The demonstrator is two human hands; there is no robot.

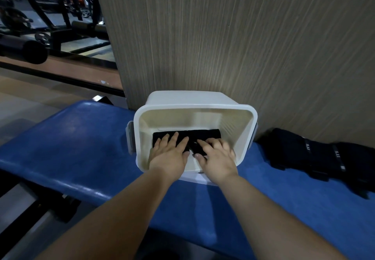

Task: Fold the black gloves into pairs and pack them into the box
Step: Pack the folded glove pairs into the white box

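A white plastic box (194, 111) stands on the blue bench against the wall. Folded black gloves (205, 135) lie flat on its floor. Both of my hands reach inside the box. My left hand (169, 154) presses on the left part of the folded gloves with straight, spread fingers. My right hand (217, 156) rests on the right part, its fingers lying nearly flat on the fabric. More black gloves (316, 156) with white lettering on the cuffs lie loose on the bench to the right of the box.
The blue padded bench (81, 148) runs left to right, with a wood-grain wall (243, 36) right behind the box. Gym machines and weight plates (40, 26) stand at the far left beyond the floor.
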